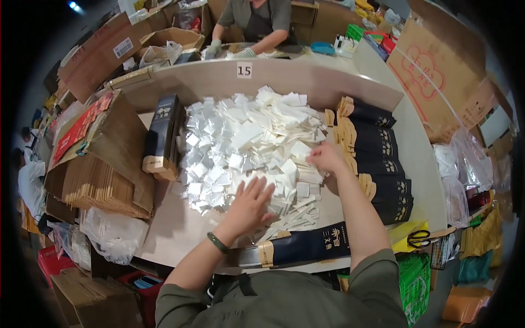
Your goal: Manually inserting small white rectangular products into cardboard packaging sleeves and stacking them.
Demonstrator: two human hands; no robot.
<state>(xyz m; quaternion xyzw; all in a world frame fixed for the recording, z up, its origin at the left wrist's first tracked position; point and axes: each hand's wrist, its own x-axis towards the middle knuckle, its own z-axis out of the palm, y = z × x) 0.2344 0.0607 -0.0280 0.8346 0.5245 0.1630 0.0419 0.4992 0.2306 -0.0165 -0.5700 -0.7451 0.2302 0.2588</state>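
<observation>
A wide heap of small white and clear-wrapped packets point(251, 136) covers the middle of the table. My left hand point(247, 206) lies on the near part of this heap, fingers spread, a dark green bangle on its wrist. At the heap's right side, my right hand point(328, 159) has its fingers drawn together against the white pieces; what they pinch, if anything, is hidden. Between my forearms, along the front edge, lies a dark navy sleeve-like package point(306, 247) with a tan band. Thin white strips point(295, 217) are scattered just beyond it.
Dark packages with tan ends point(380, 158) are stacked at right; another dark stack point(161, 131) stands at left beside an open carton of brown cardboard sheets point(101, 183). Scissors point(419, 239) lie at the right edge. Past the low partition point(306, 74), a gloved co-worker point(254, 24) works.
</observation>
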